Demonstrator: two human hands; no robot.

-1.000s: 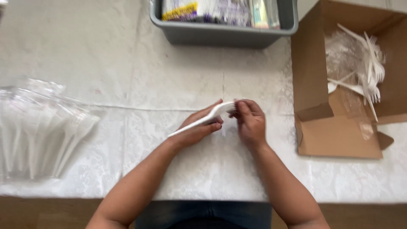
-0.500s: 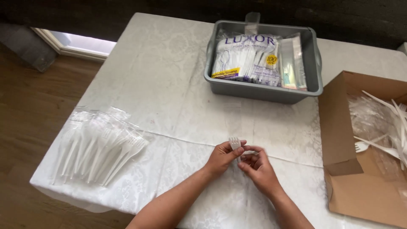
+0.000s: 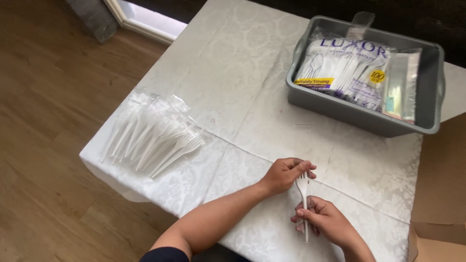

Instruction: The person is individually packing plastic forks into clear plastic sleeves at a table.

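The right hand (image 3: 326,224) is closed around the lower handle of a white plastic fork (image 3: 304,204), fingers curled over the stem so that its end pokes out below the palm toward six o'clock. The left hand (image 3: 286,173) pinches the fork's head, fingertips meeting at the tines, which point toward twelve o'clock; both hands thus grip the same piece, held roughly upright in the view just above the white tablecloth (image 3: 233,97) near the table's front edge. Whether a clear sleeve is already around the fork cannot be told. Judging by the layout, the step in hand is handling a single fork between pick-up and set-down, and the move to follow would call for one hand to let go while the other carries the piece steadily by the handle. From the hands, at about nine to ten o'clock and well apart, lies a row of forks in clear wrappers (image 3: 154,138), fanned side by side near the table's left edge. At about one o'clock, farther back, stands a grey plastic bin (image 3: 340,109) holding a printed bag of plastic cutlery (image 3: 340,68) and a slimmer clear packet (image 3: 402,90) beside it. At three to four o'clock, a brown cardboard box (image 3: 439,189) shows only its flap at the picture's edge.
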